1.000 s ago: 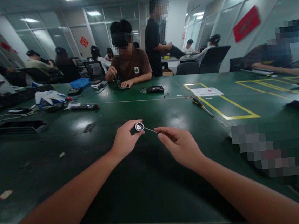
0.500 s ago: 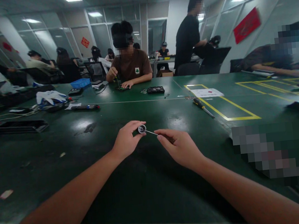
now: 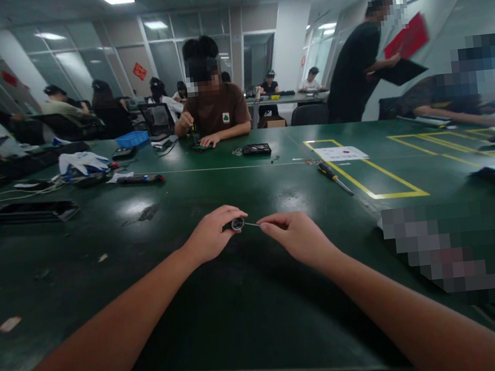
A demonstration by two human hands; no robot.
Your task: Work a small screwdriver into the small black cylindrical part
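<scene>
Cup (image 3: 238,224) held centrally in the head view by left hand (image 3: 208,236), fingers parted only to its width; rod (image 3: 252,225) pinched tight in right hand (image 3: 297,237), reaching its mouth. Shifted slightly nearer and rightward within a second, suggesting realignment.

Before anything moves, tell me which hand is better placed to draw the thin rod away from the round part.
Probably the right hand: it pinches the thin rod at the end away from the round part, while the left hand is occupied holding that part.
</scene>
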